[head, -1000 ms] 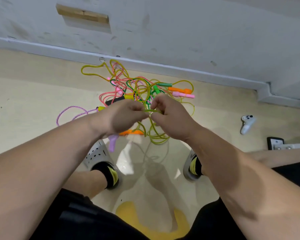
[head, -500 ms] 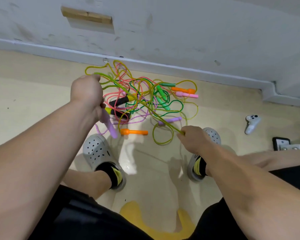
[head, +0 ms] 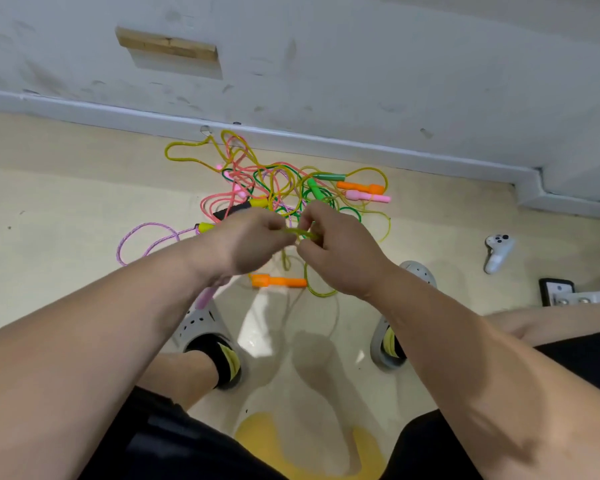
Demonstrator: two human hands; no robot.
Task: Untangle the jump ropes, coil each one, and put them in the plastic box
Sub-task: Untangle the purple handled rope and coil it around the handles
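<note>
Looks down past two bare arms stretched forward over the pale floor (head: 66,202). Holds the left hand (head: 253,244) and the right hand (head: 340,251) close together in the middle, backs up, fingers curled in, almost touching at the fingertips. Pinches a short bit of the yellow-green rope (head: 297,232) in both hands, with the bit running straight across from one hand to the other. Lets more of that same rope hang in a loop below the right hand, down to the floor. Turns both wrists a little inward, elbows wide, forearms coming in like a big V. Shows a light purple handle (head: 205,297) just under the left wrist (held or not, cannot tell). Has the pile of jump ropes (head: 278,188) lying on the floor just past the hands, near the bottom of the white wall (head: 326,143), all mixed up, with yellow, pink and green strands crossing over each other. Has an orange handle (head: 278,281) lying flat right below the hands. Has a green handle (head: 329,176), a second orange handle (head: 359,186) and a pink handle (head: 368,196) close together at the right edge of the pile. Has a purple rope (head: 146,237) looping out to the left of the pile. Rests two grey shoes (head: 201,322) on the floor, one under each arm. Has a white game controller (head: 497,249) on the floor well off to the right, apart from the ropes.
</note>
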